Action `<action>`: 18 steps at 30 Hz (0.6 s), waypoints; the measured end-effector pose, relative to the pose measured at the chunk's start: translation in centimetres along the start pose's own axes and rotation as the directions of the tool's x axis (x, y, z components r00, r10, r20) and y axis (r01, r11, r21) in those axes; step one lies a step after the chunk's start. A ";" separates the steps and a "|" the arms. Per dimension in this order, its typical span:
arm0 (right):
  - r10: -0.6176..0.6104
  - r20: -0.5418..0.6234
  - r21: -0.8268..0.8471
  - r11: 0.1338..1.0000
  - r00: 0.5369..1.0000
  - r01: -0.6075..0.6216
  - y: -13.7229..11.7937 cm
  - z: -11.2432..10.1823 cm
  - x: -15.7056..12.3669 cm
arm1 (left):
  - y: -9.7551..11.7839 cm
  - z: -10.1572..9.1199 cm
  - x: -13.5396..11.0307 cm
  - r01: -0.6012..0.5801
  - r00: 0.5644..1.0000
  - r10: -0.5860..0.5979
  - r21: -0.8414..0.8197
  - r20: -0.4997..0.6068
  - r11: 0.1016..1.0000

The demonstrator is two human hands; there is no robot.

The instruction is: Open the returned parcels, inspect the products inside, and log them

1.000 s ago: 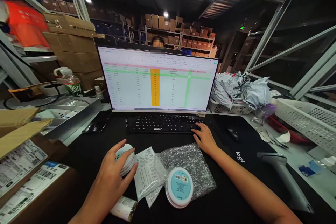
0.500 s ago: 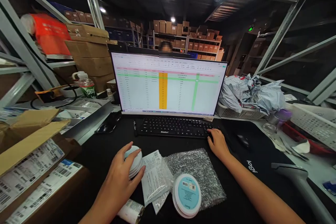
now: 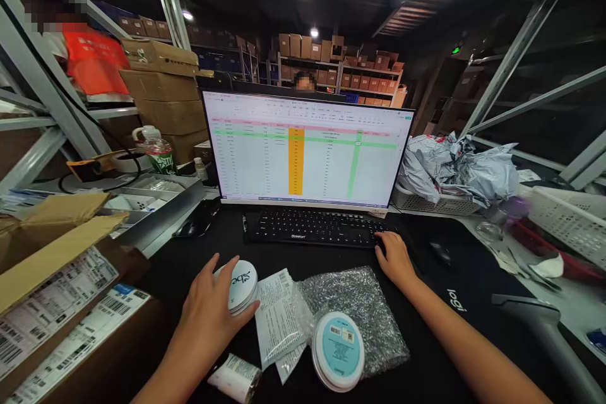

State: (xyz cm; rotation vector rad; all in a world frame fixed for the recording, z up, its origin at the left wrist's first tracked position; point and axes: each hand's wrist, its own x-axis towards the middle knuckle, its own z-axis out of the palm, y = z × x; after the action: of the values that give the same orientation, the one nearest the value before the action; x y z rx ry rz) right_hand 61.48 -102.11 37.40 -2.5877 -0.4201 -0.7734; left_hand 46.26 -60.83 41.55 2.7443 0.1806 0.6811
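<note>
My left hand (image 3: 208,303) is at a round white jar (image 3: 245,278) with dark lettering on its lid. Its fingers are spread along the jar's left side, and the thumb lies close against the front. At the right end of the black keyboard (image 3: 307,227), my right hand (image 3: 395,257) rests with fingers stretched over the keys. Between my arms lie white printed packets (image 3: 281,315), a sheet of bubble wrap (image 3: 350,297) and a second round jar (image 3: 338,350) with a blue label facing up. A small white tube-like pack (image 3: 237,377) lies below my left wrist.
A monitor (image 3: 255,164) shows a spreadsheet. Cardboard boxes (image 3: 57,322) with labels stand at the left. A mouse (image 3: 441,254), a grey handheld scanner (image 3: 530,312) and baskets (image 3: 563,214) are on the right. Two people are behind the desk.
My left fingers have drawn back from over the jar's lid to its left side, uncovering the lettering. My right hand stays at the keyboard. The view has shifted slightly.
</note>
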 end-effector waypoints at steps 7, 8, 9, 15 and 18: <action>-0.009 -0.006 -0.002 1.000 1.000 0.009 0.0 0.1 0.1 | -1.4 1.5 0.1 0.021 0.998 -0.022 0.015 0.063 1.000; -0.011 -0.005 -0.003 1.000 1.000 0.011 0.0 0.1 0.1 | -1.6 1.7 0.2 0.014 0.998 -0.015 0.017 0.064 1.000; -0.013 -0.004 -0.004 1.000 1.000 0.013 0.0 0.1 0.1 | -1.8 1.8 0.2 0.007 0.998 -0.009 0.018 0.063 1.000; -0.026 0.001 -0.027 0.999 1.000 0.027 -0.1 0.0 0.0 | -2.6 2.5 0.1 -0.032 0.998 0.031 0.016 0.055 0.999; -0.026 0.007 -0.063 0.998 1.000 0.026 -0.2 0.0 0.1 | -2.7 2.5 0.1 -0.030 0.998 0.028 0.026 0.055 0.999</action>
State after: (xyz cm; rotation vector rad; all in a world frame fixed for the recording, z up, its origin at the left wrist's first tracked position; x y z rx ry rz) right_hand 61.46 -101.96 37.50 -2.6485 -0.4388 -0.8002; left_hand 47.42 -58.92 38.60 2.7926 0.1387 0.6153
